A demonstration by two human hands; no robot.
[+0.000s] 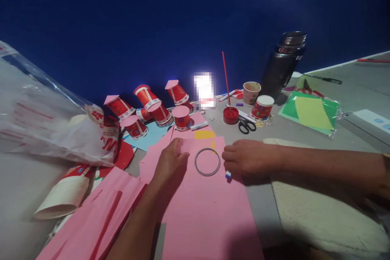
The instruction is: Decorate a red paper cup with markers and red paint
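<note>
My left hand (173,157) rests on the left part of a pink paper sheet (210,211), its thumb apart from the other fingers, which are partly hidden. A thin grey ring (207,175) lies flat on that sheet, between my two hands. At the sheet's right edge, my right hand (245,157) is closed with the fingers curled. Below its fingers pokes the white and blue end of what looks like a marker (228,175); the rest is hidden in the hand. A yellow strip (204,134) shows at the top of the sheet.
Red paper cups (182,118), several topped with pink discs, stand at the back left. Black scissors (247,126), a red pot (230,116) holding a stick and a dark flask (282,65) are behind my right hand. Stacked cups (62,195) and a plastic bag (55,126) lie left.
</note>
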